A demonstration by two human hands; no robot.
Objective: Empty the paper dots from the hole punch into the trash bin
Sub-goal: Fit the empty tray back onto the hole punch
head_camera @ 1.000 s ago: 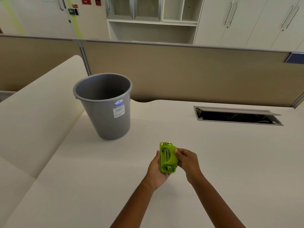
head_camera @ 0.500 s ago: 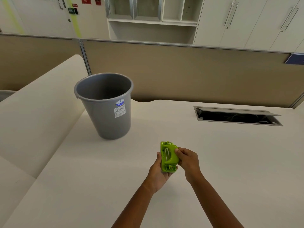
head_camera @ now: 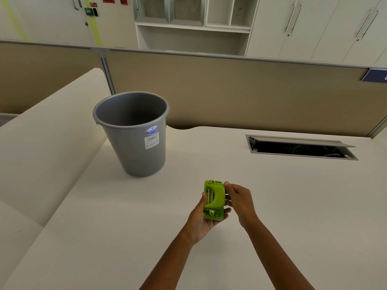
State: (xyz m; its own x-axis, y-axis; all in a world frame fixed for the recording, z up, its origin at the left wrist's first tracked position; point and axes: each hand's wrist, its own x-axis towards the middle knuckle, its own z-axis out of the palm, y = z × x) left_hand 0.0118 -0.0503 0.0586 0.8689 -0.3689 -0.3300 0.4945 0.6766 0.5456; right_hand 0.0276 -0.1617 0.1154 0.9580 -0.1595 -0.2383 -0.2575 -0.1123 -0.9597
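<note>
A small lime-green hole punch [head_camera: 214, 199] is held above the cream desk, in front of me. My left hand [head_camera: 201, 220] cradles it from below and from the left, palm up. My right hand [head_camera: 240, 200] pinches its right side and upper corner with thumb and fingers. The punch's underside is hidden by my left hand. A grey plastic trash bin [head_camera: 137, 147] with a white label stands upright on the desk, up and to the left of the punch, well apart from both hands. No paper dots are visible.
An open cable hatch [head_camera: 301, 147] is sunk into the desk [head_camera: 293, 206] at the right back. A tan partition wall [head_camera: 230, 91] closes off the rear. A second desk surface [head_camera: 41, 143] rises on the left beside the bin.
Both hands have stayed nearly in place with the punch. My right thumb has crept up to the punch's upper right corner.
</note>
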